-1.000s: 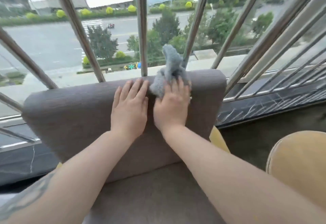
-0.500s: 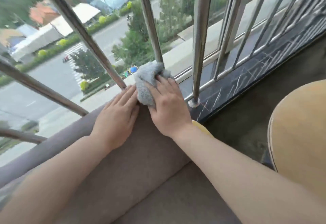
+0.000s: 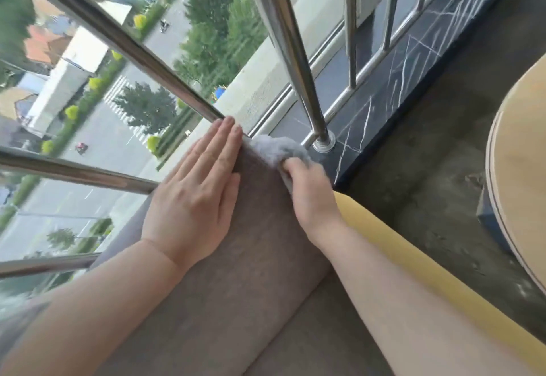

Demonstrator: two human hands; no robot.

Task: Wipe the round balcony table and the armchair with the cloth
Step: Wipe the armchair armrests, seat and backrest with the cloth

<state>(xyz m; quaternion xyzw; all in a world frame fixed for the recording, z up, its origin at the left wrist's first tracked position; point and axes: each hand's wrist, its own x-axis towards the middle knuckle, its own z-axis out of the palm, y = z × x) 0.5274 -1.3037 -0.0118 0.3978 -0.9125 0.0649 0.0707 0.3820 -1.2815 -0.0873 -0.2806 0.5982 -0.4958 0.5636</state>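
The grey armchair (image 3: 251,272) fills the lower middle of the view, its backrest running up toward the railing. My left hand (image 3: 198,195) lies flat with straight fingers on the top of the backrest. My right hand (image 3: 310,195) grips the grey fluffy cloth (image 3: 277,148) at the backrest's right corner, with its fingers curled over the edge; part of the cloth is hidden under the hand. The round wooden table (image 3: 520,183) shows only as a curved edge at the far right.
A steel railing post (image 3: 292,56) stands just behind the cloth on a dark marble sill (image 3: 393,80). More rails cross at the left, with a street far below. A yellow armrest edge (image 3: 413,260) runs beside my right arm. Dark floor (image 3: 428,168) lies between chair and table.
My right hand has slid the cloth right, from the top of the backrest to its right corner and down over the edge. My left hand stayed flat on the backrest. The view has tilted.
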